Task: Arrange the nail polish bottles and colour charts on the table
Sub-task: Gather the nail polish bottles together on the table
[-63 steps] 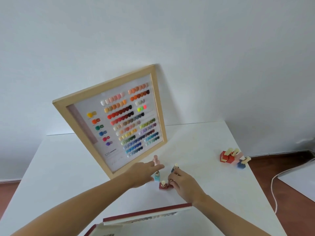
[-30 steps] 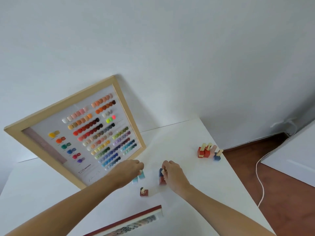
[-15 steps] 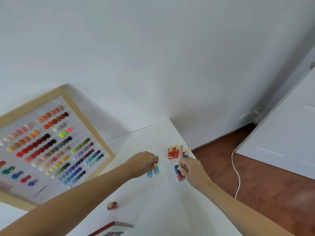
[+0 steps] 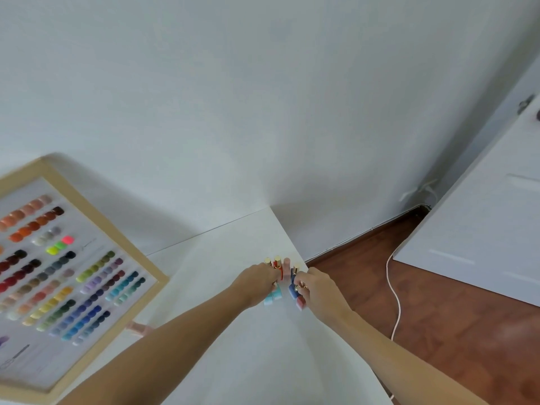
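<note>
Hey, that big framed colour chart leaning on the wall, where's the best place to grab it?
Probably by the wooden frame, not the swatch panel: grip the sloping right-hand edge, coming from the table side. The framed colour chart stands tilted against the wall, so that edge is free, and both hands should share it.

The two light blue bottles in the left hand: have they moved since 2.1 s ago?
Yes. The left hand has carried the light blue bottles away from the framed colour chart, up to the bottle cluster at the table's far right corner.
</note>
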